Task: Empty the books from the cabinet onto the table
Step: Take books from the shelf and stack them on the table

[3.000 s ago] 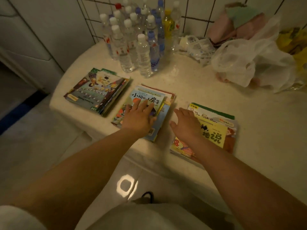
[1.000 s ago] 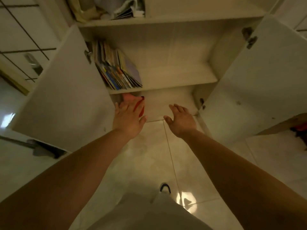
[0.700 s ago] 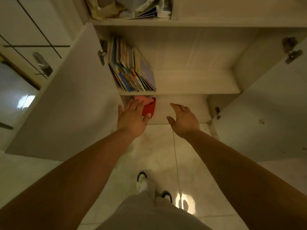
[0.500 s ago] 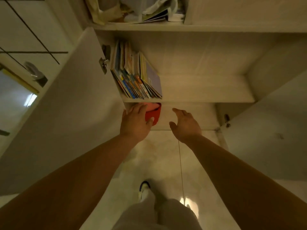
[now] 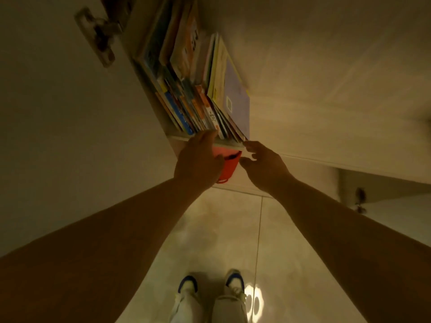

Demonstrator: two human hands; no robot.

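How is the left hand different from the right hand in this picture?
The left hand reaches the front edges of the leaning books, fingers straight; the right hand is beside the row's right end, fingers loosely curled. The left hand partly covers the red thing; the right hand lies beside it. Both hold nothing.

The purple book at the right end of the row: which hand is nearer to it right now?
Right. The right hand has its fingertips just below the purple book, at its lower corner. The left hand reaches the spines further left in the row.
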